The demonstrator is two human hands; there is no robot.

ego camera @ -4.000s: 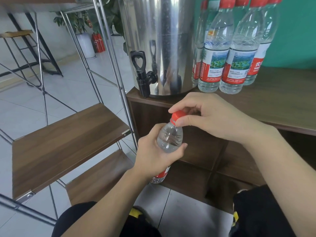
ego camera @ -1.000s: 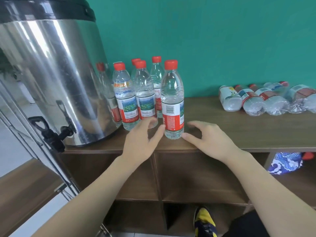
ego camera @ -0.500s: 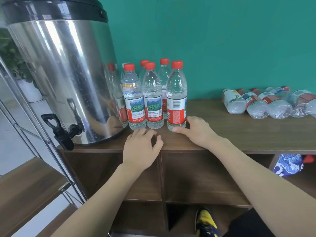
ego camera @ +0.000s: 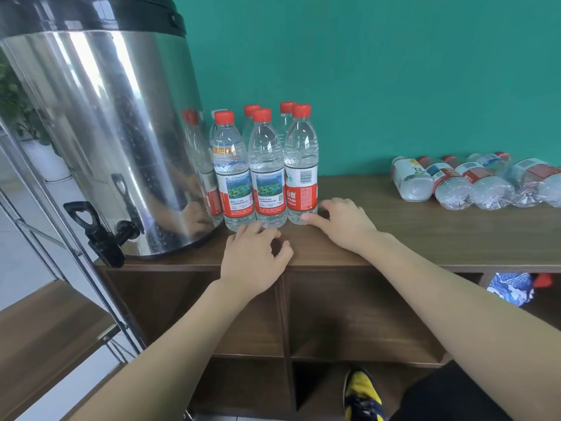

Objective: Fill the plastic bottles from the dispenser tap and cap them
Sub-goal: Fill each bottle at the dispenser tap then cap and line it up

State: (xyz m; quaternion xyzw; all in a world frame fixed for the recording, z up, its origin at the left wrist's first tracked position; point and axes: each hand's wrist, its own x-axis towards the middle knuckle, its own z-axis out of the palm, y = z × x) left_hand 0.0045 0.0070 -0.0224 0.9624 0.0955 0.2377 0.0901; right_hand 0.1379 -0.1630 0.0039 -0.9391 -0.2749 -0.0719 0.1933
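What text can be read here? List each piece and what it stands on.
"SPRING", partly cut off: red label band of the front right bottle.
"山泉": same band.
"550ml", tentative: same band.
Barcode digits and the other bottles' labels: too small or blurred.

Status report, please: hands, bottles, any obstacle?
Left hand and right hand open, resting on countertop. Capped upright bottles grouped beside dispenser; bottles lying on their sides far right. Tap unobstructed.
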